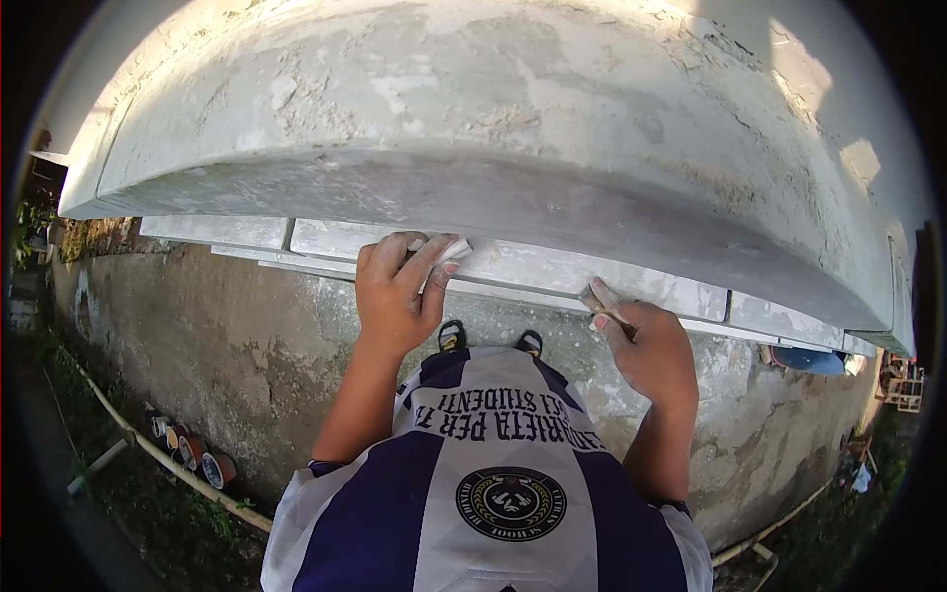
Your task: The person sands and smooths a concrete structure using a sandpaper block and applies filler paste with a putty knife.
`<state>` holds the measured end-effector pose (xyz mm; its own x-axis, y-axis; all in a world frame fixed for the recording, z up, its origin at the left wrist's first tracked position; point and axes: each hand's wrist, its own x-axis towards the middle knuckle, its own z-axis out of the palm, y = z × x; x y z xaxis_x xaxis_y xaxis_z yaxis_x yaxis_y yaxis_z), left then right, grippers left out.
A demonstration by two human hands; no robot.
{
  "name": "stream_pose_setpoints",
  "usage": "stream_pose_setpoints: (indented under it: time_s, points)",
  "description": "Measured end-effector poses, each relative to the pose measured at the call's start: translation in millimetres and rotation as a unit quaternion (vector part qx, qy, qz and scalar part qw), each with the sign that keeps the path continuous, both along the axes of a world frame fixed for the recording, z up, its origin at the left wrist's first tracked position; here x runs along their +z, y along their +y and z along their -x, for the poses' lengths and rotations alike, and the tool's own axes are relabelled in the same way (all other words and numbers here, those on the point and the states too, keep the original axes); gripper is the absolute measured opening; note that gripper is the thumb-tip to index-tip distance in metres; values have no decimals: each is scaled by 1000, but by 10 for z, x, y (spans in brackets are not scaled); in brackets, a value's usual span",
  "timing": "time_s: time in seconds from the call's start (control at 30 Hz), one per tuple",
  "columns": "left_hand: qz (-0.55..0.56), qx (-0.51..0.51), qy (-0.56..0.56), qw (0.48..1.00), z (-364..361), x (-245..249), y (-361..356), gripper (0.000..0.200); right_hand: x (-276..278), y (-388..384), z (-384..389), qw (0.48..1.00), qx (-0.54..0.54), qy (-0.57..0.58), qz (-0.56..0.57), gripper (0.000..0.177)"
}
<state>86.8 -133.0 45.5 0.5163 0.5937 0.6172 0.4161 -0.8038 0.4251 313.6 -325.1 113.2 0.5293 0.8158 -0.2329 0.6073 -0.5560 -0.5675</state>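
A steep downward view is given along a rough plastered cornice (513, 109), beneath which a stepped moulding band (552, 268) of pale grey strips runs from left to right. The left hand (398, 291) is laid against the face of this band, its fingers curled and closed over a small white pad (452, 251), which is pressed to the band's upper strip by the thumb and fingertips. The right hand (649, 347) is held a little lower and to the right, its fingers closed in a pinch on a thin tool (604, 308); what kind of tool it is cannot be told, but its tip is set against the lower edge of the same band. Between the two forearms a purple-and-white striped jersey (493, 474) with a round badge is seen, and above it two sandals (452, 337) are visible. Far below lies bare concrete ground (247, 345), where a row of cans (192, 452) stands beside a long pale pipe (148, 449) at the left edge. A blue object (809, 360) is seen under the band at the right.
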Motion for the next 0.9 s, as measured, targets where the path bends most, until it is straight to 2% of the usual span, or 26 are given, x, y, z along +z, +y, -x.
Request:
stream_pose_setpoints:
  time_s: [0.07, 0.1, 0.27, 0.33, 0.37, 0.47, 0.57, 0.67, 0.77, 0.9]
  points:
    - [74, -17, 2, 997, -98, 47, -111, 28, -58, -16, 16, 1000, 17, -21, -11, 36]
    - [54, -32, 5, 998, -143, 76, -143, 28, -83, -24, 17, 1000, 16, -7, -22, 36]
    - [205, -60, -2, 977, -341, 225, -474, 30, -212, -52, 46, 991, 8, 72, -113, 30]
    - [268, -56, -30, 961, -426, 245, -575, 30, -352, -19, 64, 984, 11, 105, -144, 35]
    - [233, -80, -44, 968, -444, 194, -577, 23, -390, 3, 74, 980, 12, 121, -160, 37]
    - [251, -122, 43, 959, -469, 291, -608, 25, -286, 55, 159, 960, 38, 161, -226, 45]
    - [313, -145, 28, 938, -500, 328, -676, 32, -372, 93, 250, 929, 16, 198, -313, 52]
    - [311, -184, 43, 931, -524, 299, -711, 45, -524, 108, 259, 931, 2, 136, -340, 53]
    - [303, -220, 103, 921, -537, 270, -761, 58, -544, 131, 272, 902, 11, 136, -409, 57]
    - [280, -239, 117, 923, -562, 275, -768, 63, -533, 103, 299, 879, -23, 205, -429, 59]
